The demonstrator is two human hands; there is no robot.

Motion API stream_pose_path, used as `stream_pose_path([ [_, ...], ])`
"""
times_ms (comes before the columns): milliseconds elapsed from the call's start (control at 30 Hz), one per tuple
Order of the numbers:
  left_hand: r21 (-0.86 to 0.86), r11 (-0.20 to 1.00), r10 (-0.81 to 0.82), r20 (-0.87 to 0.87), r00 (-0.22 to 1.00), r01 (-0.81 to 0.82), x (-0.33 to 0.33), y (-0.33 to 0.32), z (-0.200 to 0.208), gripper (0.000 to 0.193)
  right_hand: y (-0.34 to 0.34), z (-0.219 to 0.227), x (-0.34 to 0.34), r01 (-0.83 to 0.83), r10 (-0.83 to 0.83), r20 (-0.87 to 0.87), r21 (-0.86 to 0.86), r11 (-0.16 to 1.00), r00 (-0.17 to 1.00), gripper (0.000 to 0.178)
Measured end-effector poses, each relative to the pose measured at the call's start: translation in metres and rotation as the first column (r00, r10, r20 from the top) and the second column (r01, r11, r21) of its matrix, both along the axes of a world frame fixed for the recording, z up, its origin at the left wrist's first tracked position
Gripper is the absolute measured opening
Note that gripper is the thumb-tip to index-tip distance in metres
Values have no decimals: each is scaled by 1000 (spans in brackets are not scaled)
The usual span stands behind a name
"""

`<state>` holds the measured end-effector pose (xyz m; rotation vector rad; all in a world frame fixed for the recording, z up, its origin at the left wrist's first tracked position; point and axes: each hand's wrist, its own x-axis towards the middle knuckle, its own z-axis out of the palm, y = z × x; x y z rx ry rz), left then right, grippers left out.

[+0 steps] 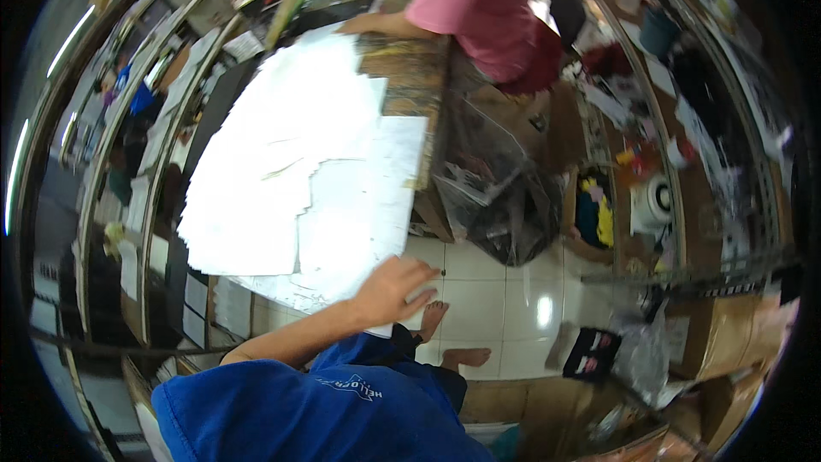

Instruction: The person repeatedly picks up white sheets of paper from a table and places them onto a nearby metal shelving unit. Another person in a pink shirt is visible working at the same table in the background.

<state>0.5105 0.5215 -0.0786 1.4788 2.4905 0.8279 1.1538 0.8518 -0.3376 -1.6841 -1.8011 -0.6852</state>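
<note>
My left hand [395, 289] is over the near right edge of the paper-covered table, palm down. Its fingers curl loosely and its thumb stands apart, with nothing seen in it. Beneath and beside it lies a large white sheet [359, 214], marked with small dark specks. Fanned over that sheet is a thick, overexposed spread of white papers [265, 145], its left edge stepped. My right hand is out of view.
Across the table, a person in a pink shirt [479, 8] rests a hand [359, 24] by the papers' far end. A clear plastic bag [496, 180] stands right of the wooden tabletop [398, 77]. Shelves [676, 205] line the right; cardboard boxes [723, 334] sit at lower right.
</note>
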Motion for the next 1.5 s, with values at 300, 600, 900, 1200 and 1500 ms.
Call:
stream_pose_path([
  [300,56,847,429,-659,618,-529,-225,-131,-29,27,-52,55,-359,-939,170,-953,-196,282,250,29],
  [600,3,975,178,-612,770,-222,-256,-112,-71,3,-192,118,-499,-969,-58,-972,-233,85,229,26],
  [900,-17,891,-439,-278,854,453,-17,18,-74,11,-216,191,-512,-970,121,-962,-242,20,243,33],
  [1200,65,647,-762,107,639,760,105,78,-52,22,-157,146,-343,-741,-74,-853,-489,460,517,23],
  [1500,-240,643,-693,222,686,728,109,57,-89,19,-38,115,-7,-72,-139,-833,-209,975,536,15],
])
